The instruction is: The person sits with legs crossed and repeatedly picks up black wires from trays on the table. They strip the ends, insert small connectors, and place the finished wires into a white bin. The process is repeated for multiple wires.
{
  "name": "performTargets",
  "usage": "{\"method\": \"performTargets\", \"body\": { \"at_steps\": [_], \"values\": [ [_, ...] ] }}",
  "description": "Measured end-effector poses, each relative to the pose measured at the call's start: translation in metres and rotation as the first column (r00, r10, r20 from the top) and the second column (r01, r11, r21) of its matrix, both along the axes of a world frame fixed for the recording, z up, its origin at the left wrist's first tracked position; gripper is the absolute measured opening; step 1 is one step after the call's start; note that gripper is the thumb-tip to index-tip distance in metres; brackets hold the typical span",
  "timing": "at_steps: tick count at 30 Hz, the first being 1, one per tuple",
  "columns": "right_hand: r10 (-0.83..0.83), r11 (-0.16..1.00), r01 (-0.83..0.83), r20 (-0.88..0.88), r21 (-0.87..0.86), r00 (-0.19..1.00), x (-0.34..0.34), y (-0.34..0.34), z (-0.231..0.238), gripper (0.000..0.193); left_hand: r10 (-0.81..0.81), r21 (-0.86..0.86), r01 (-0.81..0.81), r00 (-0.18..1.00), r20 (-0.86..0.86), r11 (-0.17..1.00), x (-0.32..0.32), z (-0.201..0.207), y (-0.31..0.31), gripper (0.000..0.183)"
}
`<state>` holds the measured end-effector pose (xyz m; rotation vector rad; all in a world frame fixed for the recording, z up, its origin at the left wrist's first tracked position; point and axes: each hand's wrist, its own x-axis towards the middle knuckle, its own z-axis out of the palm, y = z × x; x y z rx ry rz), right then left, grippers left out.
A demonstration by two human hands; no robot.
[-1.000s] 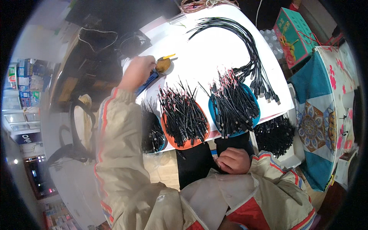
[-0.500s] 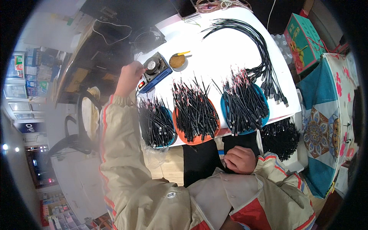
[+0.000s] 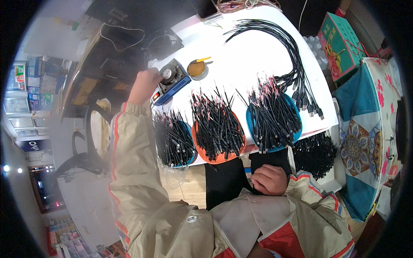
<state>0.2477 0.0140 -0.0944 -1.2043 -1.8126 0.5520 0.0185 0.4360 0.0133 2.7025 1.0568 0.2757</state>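
My left hand (image 3: 146, 85) is at the left side of a small blue device (image 3: 171, 92) with a round metal pot (image 3: 169, 74) on top and a lit red switch. Its fingers are pinched together at the device's edge; what is between them, if anything, is hidden. In my lap rests my right hand (image 3: 269, 179), fingers curled in, with nothing visible in it. Close to the device stands a round tin of amber paste (image 3: 196, 69), a yellow-handled tool (image 3: 204, 59) lying across its rim.
Black cables with stripped ends fill a blue tray (image 3: 190, 160), an orange tray (image 3: 223, 160) and another blue tray (image 3: 297, 114) along the table's near edge. A bundle of black USB cables (image 3: 292, 51) lies behind them. A green box (image 3: 337, 43) stands right.
The device, tin and left hand sit slightly further left and the near trays slightly lower in view, as the view shifts a little. Both hands keep their poses.
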Motion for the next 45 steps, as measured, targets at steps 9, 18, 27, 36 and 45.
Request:
{"method": "performTargets", "body": {
  "at_steps": [9,18,27,36,45],
  "values": [
    [0.007,1.000,-0.007,-0.007,-0.014,1.000,0.001,0.000,0.002,0.010,0.040,0.050,-0.036,0.995,-0.087,0.998,0.004,-0.001,0.001,0.011],
    [-0.054,0.998,0.055,-0.023,0.032,0.998,-0.003,-0.007,-0.002,0.009,0.182,-0.063,-0.177,0.980,0.076,0.982,0.008,0.047,-0.049,0.009],
    [-0.113,0.987,0.144,-0.342,0.068,0.933,-0.017,-0.014,0.060,0.015,0.196,-0.373,0.033,0.805,0.559,0.927,0.015,0.167,-0.278,0.006],
    [0.148,0.988,-0.072,-0.686,0.138,0.712,-0.047,-0.068,0.185,0.044,0.086,-0.279,0.703,0.297,0.951,0.654,0.112,0.188,-0.440,0.015],
    [-0.269,0.862,0.479,-0.651,0.165,0.710,0.018,-0.180,0.192,0.060,0.296,-0.233,0.939,0.154,0.943,0.253,0.192,0.174,-0.499,0.015]
  ]
}}
